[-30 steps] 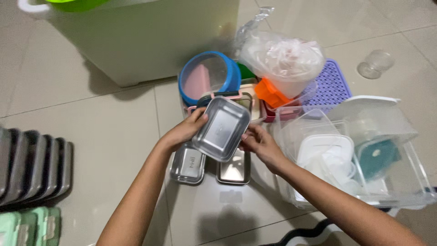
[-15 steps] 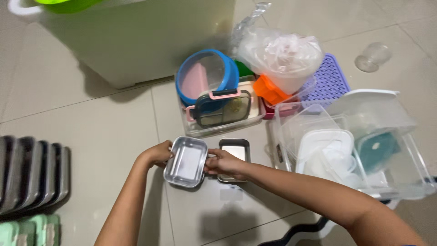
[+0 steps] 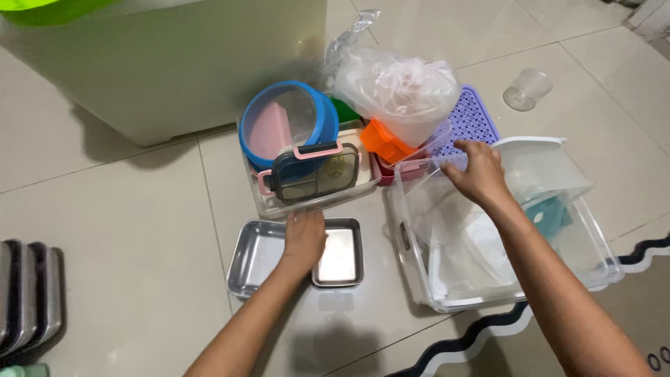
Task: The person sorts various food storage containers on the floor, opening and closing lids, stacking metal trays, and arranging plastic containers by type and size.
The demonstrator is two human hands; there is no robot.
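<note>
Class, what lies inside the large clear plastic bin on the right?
Inside the large clear plastic bin: clear lids and a teal container. The right hand and forearm cover part; anything beneath the lids is hidden.

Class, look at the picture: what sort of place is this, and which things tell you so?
Probably a home floor, perhaps in a kitchen: pale floor tiles, steel trays and clear plastic bins of food containers spread out on them.
</note>
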